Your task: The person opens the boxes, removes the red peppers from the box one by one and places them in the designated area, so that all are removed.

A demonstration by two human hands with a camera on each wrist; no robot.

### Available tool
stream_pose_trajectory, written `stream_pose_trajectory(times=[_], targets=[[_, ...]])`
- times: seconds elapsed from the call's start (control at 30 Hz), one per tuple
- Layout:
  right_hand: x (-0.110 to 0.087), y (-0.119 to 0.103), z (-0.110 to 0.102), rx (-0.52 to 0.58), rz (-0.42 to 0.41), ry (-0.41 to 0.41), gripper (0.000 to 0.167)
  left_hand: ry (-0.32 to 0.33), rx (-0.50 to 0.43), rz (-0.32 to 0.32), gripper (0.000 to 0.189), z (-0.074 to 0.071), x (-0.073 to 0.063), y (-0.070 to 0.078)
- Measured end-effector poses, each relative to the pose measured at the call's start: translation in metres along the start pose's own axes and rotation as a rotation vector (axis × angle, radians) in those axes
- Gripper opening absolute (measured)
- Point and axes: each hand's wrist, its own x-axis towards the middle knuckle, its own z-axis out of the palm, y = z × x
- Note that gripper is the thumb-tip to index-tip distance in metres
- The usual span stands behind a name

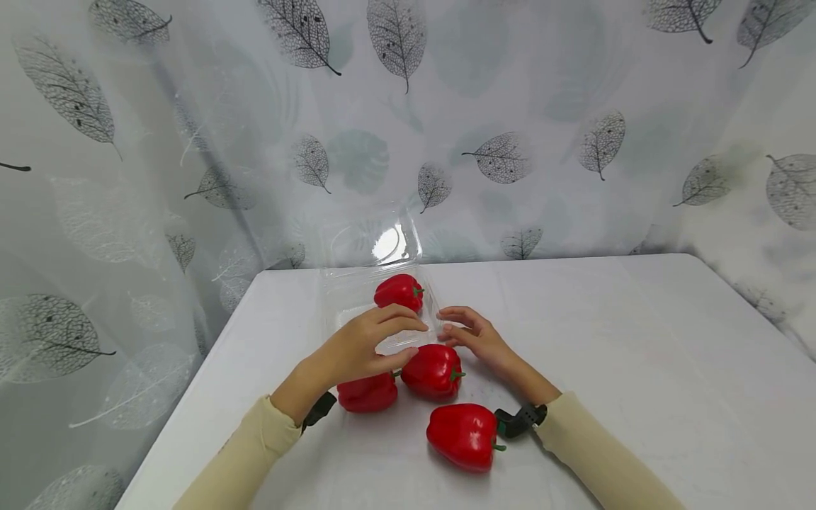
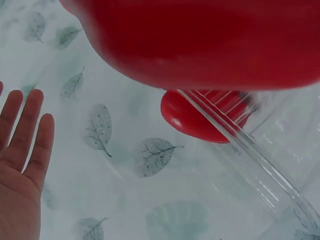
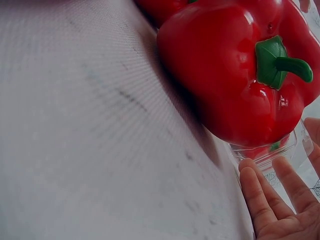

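My left hand (image 1: pixel 376 340) reaches over the front of a clear plastic clamshell box (image 1: pixel 347 289), fingers loosely bent and apart from the thumb. Its thumb tip overlaps the upper edge of a red bell pepper (image 1: pixel 432 374) in the head view. Beside the box's right wall is my right hand (image 1: pixel 474 338), fingers extended and fingertips right at that wall. One red bell pepper (image 1: pixel 397 290) lies inside the box, green stem to the right. A second loose pepper (image 1: pixel 366 394) sits under my left wrist. The nearest pepper (image 1: pixel 460 435) lies by my right wrist.
The box's lid (image 1: pixel 366 244) stands raised at the back, against a curtain (image 1: pixel 548 106) with a leaf print. A white cloth covers the table (image 1: pixel 625 340). Each wrist carries a black strap-on camera, such as the right one (image 1: pixel 519 419).
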Motion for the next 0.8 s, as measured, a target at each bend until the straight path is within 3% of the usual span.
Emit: stream_pose_trajectory(times=[0.43,0.8], targets=[[0.000,0.002,-0.002,0.006,-0.013,0.000,0.044,-0.009,-0.142,-0.115,0.036,-0.004,0.002,-0.019],[0.000,0.002,-0.003,0.016,0.001,0.003,0.044,0.016,-0.203,-0.120,0.034,-0.004,0.003,-0.035]])
